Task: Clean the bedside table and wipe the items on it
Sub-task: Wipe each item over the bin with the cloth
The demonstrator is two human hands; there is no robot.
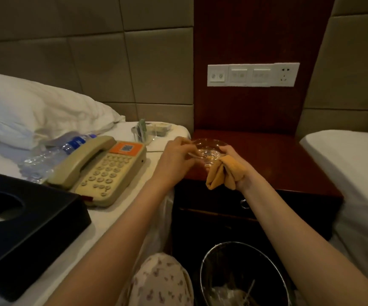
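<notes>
A clear glass ashtray (209, 149) is held over the front left of the dark red bedside table (277, 160). My left hand (174, 160) grips its left rim. My right hand (236, 164) holds its right side together with a folded orange cloth (222, 173) that hangs below the glass. On the bed to the left lie a beige telephone (99, 168), a plastic water bottle (52, 155), a black tissue box (24, 228) and a clear holder with small sachets (147, 131).
A white pillow (35, 111) lies at the back left. A second bed (355, 168) flanks the table on the right. A black waste bin (242, 274) stands on the floor in front of the table's drawer (244, 204). Wall switches and sockets (253, 75) sit above.
</notes>
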